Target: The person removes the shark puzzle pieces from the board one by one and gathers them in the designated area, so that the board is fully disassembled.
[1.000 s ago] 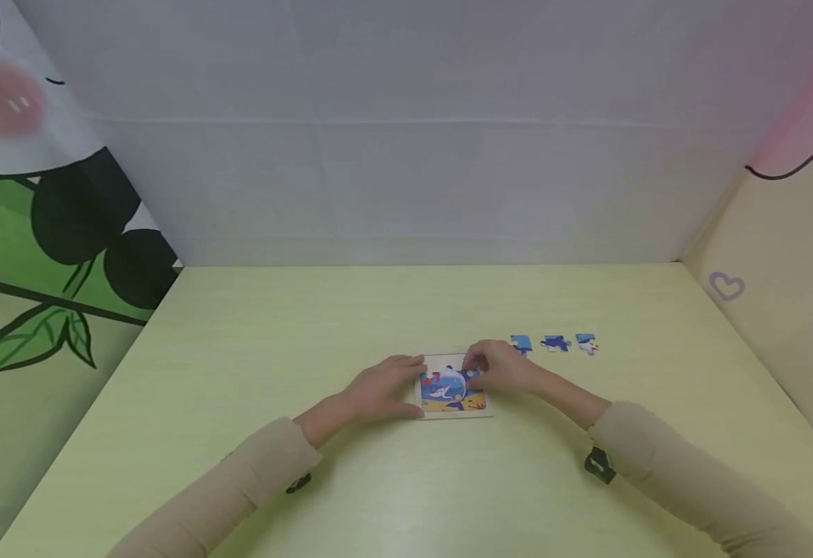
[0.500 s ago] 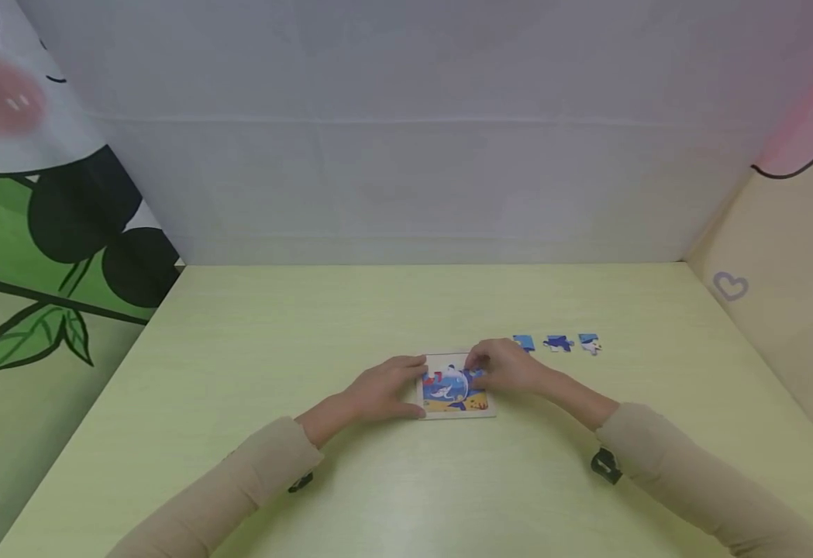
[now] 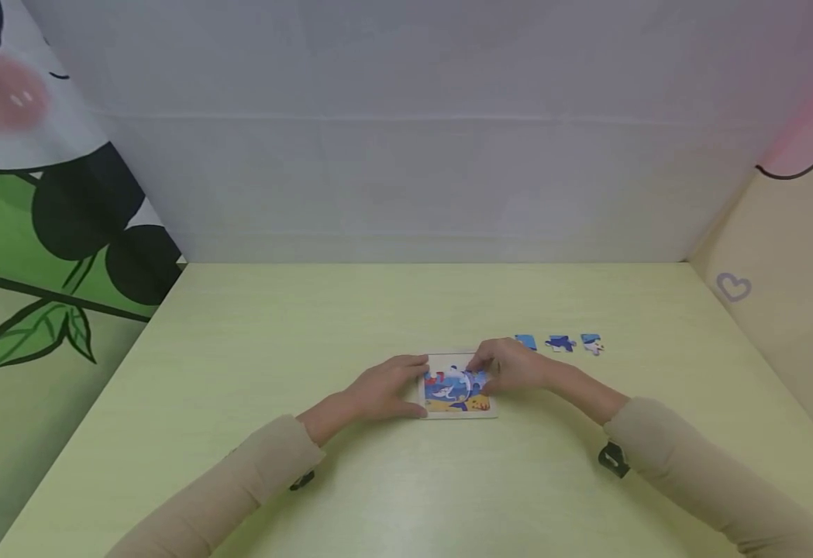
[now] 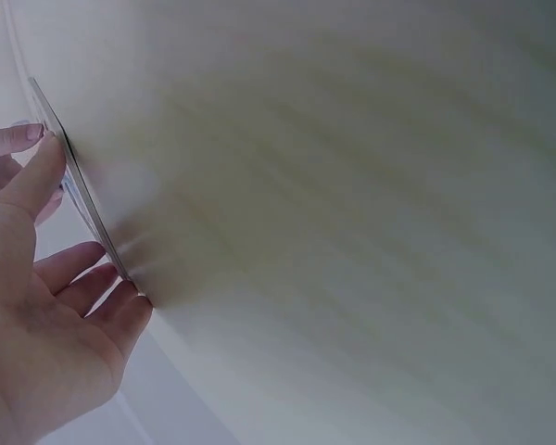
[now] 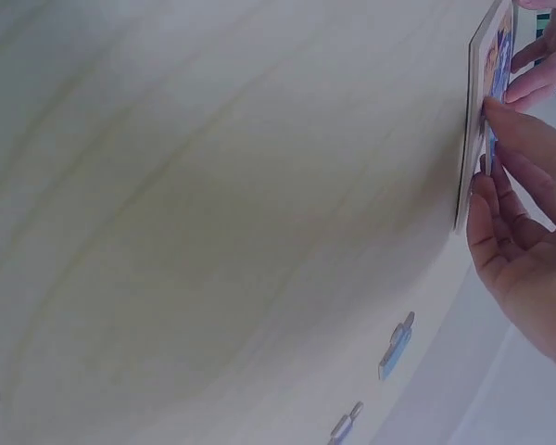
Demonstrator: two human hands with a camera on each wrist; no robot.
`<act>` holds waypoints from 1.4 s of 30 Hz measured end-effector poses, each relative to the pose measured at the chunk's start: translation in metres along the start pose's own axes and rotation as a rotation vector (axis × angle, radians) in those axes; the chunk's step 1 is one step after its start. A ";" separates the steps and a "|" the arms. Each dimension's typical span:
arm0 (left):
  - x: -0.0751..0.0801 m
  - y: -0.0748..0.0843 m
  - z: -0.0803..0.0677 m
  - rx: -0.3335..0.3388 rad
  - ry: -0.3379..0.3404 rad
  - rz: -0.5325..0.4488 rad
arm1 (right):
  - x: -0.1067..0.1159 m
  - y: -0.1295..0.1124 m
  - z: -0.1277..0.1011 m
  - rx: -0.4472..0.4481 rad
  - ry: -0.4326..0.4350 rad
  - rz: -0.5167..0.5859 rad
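A small jigsaw board with a pale frame and a sea picture lies flat on the table. My left hand holds its left side, fingertips at the upper corner and thumb at the lower one. At the board's right side, my right hand pinches a blue puzzle piece between thumb and fingers, close over the picture. Part of that piece is hidden by the fingers. Assembled pieces show a white and blue sea animal above yellow sand.
Loose puzzle pieces lie in a row behind and right of the board: a blue one partly behind the right hand, a dark blue one and a blue-and-white one. A grey-white wall stands at the table's back edge.
My right thumb and fingers have shifted slightly right at the board, and more of the blue area beside them shows. The left hand stays at the board's left side.
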State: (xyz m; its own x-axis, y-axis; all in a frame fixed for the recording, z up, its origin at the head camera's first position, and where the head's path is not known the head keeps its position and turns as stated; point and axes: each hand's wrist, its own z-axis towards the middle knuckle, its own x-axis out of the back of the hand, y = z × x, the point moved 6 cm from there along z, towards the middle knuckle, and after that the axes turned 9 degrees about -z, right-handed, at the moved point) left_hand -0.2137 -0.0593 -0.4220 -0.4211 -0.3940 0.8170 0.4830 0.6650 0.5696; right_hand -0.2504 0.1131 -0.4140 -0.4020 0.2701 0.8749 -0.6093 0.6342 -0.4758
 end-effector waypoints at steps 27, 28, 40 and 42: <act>0.000 0.000 0.000 -0.005 -0.004 0.015 | 0.003 0.001 -0.012 0.010 0.084 0.004; -0.001 0.000 0.000 -0.004 -0.004 0.017 | 0.004 0.002 -0.014 0.002 0.087 0.013; -0.003 -0.004 0.002 0.005 -0.001 0.038 | 0.014 0.035 -0.038 -0.077 0.144 -0.024; -0.003 -0.004 0.001 0.003 -0.001 0.036 | 0.015 0.040 -0.043 -0.082 0.152 -0.026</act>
State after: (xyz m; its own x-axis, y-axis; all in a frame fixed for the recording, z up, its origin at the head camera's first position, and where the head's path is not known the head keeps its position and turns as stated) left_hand -0.2153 -0.0597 -0.4269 -0.4038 -0.3690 0.8371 0.4954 0.6811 0.5392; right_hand -0.2514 0.1742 -0.4162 -0.2748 0.3557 0.8933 -0.5575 0.6980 -0.4495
